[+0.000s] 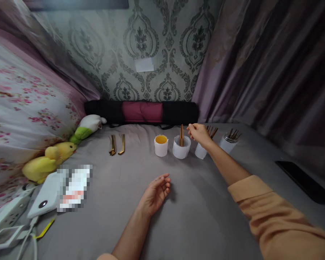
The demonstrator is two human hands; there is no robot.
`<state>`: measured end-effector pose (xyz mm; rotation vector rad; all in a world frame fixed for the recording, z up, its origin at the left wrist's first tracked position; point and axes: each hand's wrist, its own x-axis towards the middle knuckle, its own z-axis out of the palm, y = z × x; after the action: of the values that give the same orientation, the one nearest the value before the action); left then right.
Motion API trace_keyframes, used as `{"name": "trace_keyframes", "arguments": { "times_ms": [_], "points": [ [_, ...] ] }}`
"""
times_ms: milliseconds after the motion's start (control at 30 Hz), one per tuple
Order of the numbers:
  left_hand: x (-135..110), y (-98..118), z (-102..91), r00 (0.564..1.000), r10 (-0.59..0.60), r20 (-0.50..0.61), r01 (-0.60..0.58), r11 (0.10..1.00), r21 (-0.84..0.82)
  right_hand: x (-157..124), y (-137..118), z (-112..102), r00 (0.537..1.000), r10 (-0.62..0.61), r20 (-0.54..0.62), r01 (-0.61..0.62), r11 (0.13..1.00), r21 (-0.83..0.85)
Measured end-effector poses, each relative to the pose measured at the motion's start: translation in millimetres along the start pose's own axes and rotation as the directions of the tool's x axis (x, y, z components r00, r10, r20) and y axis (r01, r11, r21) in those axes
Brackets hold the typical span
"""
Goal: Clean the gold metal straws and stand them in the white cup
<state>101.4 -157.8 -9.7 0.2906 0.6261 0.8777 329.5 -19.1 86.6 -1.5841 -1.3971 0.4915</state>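
My right hand (198,133) is at the back right, its fingers pinched together beside a pair of wooden chopsticks (181,137). Whatever is between the fingertips, if anything, I cannot make out. The chopsticks stand upright in a white cup (181,152). Left of it is a white cup with a yellow-orange inside (161,147). Partly behind my right wrist, a white holder (200,151) has several brown sticks in it. My left hand (156,193) rests over the grey sheet, palm turned inward, fingers loosely curled and apart, holding nothing.
Farther right is a metal-rimmed jar (229,142) with several sticks. Gold-coloured utensils (113,145) lie at back left. A black slab (304,182) lies right. Plush toys (50,160), a white power bank (47,193) and a power strip (9,213) line the left side. A long black-and-maroon bag (142,112) lies along the wall.
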Motion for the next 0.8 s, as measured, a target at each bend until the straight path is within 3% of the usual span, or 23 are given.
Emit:
{"name": "trace_keyframes", "arguments": {
  "times_ms": [500, 800],
  "points": [
    [0, 0, -0.3, 1.0, 0.002, -0.005, -0.002, 1.0, 0.001, -34, -7, -10, 0.997, 0.067, 0.037, -0.07, 0.994, 0.078],
    [1, 0, -1.8, 1.0, 0.005, -0.001, -0.005, 1.0, -0.012, -66, -8, -3, 0.986, 0.066, 0.154, -0.083, 0.991, 0.103]
  ]
}}
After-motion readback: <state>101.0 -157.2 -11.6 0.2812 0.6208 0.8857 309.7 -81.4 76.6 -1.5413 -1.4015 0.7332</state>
